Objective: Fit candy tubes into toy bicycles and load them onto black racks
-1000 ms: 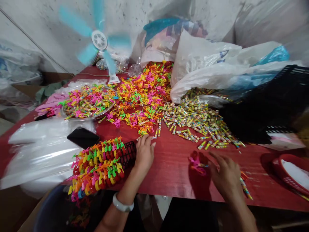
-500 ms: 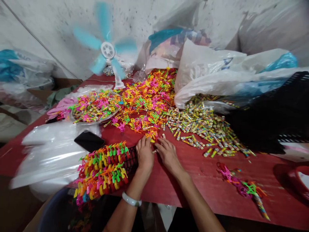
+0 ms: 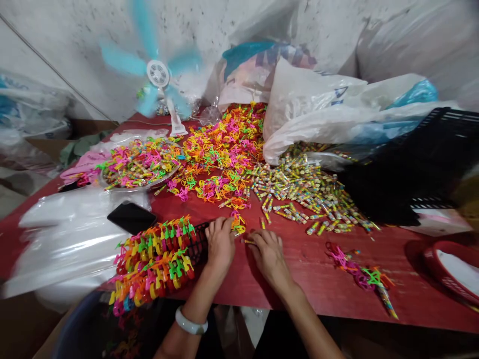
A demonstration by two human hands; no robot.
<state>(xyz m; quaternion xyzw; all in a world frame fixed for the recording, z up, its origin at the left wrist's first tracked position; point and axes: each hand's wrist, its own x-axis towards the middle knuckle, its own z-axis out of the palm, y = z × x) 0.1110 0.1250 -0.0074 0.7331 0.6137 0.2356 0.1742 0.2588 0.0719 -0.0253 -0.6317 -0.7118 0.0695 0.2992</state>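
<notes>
My left hand (image 3: 220, 245), a pale bangle on its wrist, lies curled at the right end of a black plastic rack (image 3: 197, 244). Its fingers are closed, and what they hold is hidden. Just beyond its fingertips are some yellow and pink plastic pieces (image 3: 238, 223). My right hand (image 3: 270, 255) pinches a small printed tube (image 3: 248, 242) between thumb and fingers, pointing at the left hand. Rows of colourful plastic figures (image 3: 153, 262) stand on the rack. Behind the hands lie a heap of bright plastic pieces (image 3: 224, 144) and a heap of printed tubes (image 3: 299, 184).
At left are a round tray (image 3: 160, 185) of mixed pieces, a black phone (image 3: 130, 218) and clear plastic bags (image 3: 56, 234). A blue fan (image 3: 157, 74) spins behind. At right are black crates (image 3: 404, 164), a red basket (image 3: 441, 279) and a loose chain of pieces (image 3: 368, 279).
My hands have drawn apart slightly, the right moving away from the left with a small tube now visible in its fingers. The whole view has shifted a little.
</notes>
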